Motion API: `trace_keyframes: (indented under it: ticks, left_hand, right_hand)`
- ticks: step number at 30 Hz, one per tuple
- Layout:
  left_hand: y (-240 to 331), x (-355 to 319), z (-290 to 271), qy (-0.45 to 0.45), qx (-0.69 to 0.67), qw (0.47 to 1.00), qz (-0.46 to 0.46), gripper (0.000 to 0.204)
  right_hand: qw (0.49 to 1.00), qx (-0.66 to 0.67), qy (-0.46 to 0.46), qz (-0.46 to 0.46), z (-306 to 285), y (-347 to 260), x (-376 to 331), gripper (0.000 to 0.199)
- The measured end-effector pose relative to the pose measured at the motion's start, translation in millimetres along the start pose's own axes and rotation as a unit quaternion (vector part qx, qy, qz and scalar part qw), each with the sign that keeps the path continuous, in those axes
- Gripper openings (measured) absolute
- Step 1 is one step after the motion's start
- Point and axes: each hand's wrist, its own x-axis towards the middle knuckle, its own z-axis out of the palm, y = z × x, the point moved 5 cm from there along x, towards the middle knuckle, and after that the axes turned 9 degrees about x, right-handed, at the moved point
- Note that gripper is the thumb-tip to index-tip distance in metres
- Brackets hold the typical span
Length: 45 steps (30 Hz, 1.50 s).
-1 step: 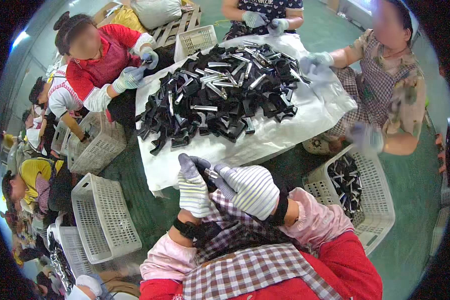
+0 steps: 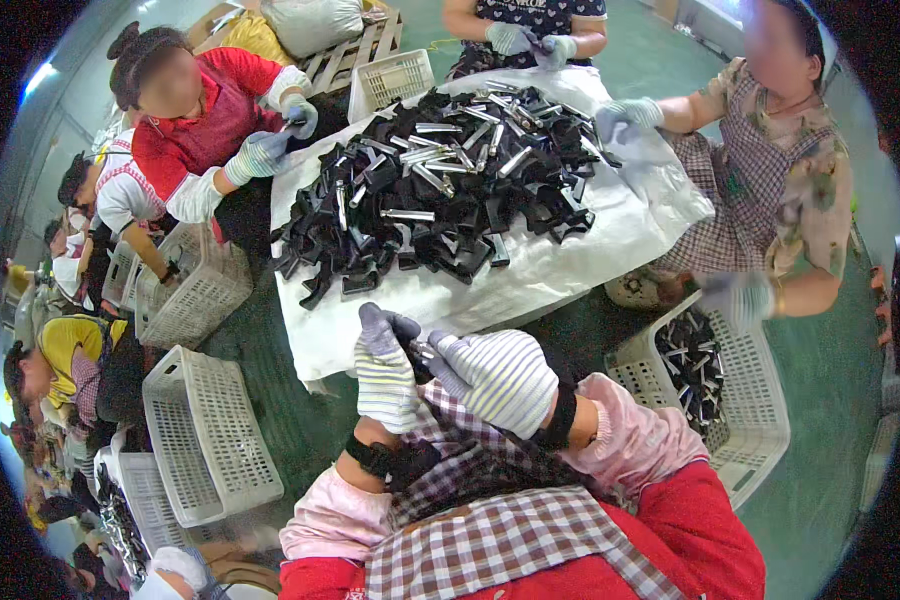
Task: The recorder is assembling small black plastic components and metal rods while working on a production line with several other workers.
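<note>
My left hand (image 2: 385,372) and my right hand (image 2: 498,378), both in striped knit gloves, meet close in front of me. Together they pinch a small black part (image 2: 420,352) with a bit of shiny metal on it. Just beyond my hands a white sheet (image 2: 570,275) covers a table, and a big heap of black and silver parts (image 2: 440,170) lies on it. Black wrist straps and pink sleeves cover my forearms.
An empty white plastic basket (image 2: 205,440) stands at my left. At my right, another basket (image 2: 740,440) holds black parts. Gloved people sit around the table: one in red (image 2: 205,130), one at the right (image 2: 770,190), one at the far side (image 2: 530,35). More baskets (image 2: 185,290) sit on the green floor.
</note>
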Motion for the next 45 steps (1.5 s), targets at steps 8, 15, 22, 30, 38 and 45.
trace_keyframes:
  ticks: [8,15,22,30,38,45]
  left_hand:
    - [12,2,7,-0.015,0.026,0.999,0.016,0.063]
    - [29,-9,1,-0.006,0.06,0.995,0.079,0.061]
    - [-8,1,4,-0.122,0.22,0.954,0.165,0.062]
    - [-21,4,11,-0.198,0.233,0.945,0.114,0.067]
    - [11,5,4,-0.1,-0.034,0.994,0.003,0.068]
    - [-12,5,-3,-0.166,0.176,0.969,0.056,0.066]
  right_hand:
    - [0.999,-0.006,0.049,-0.013,-3,-6,0,0.026]
    - [0.998,-0.043,-0.048,0.001,3,-14,3,0.03]
    - [0.992,-0.043,-0.097,-0.061,11,-4,1,0.022]
    - [0.99,0.06,-0.128,-0.005,19,9,2,0.029]
    - [0.991,0.123,-0.004,0.049,11,11,3,0.032]
    - [0.996,0.076,0.004,0.043,11,5,1,0.032]
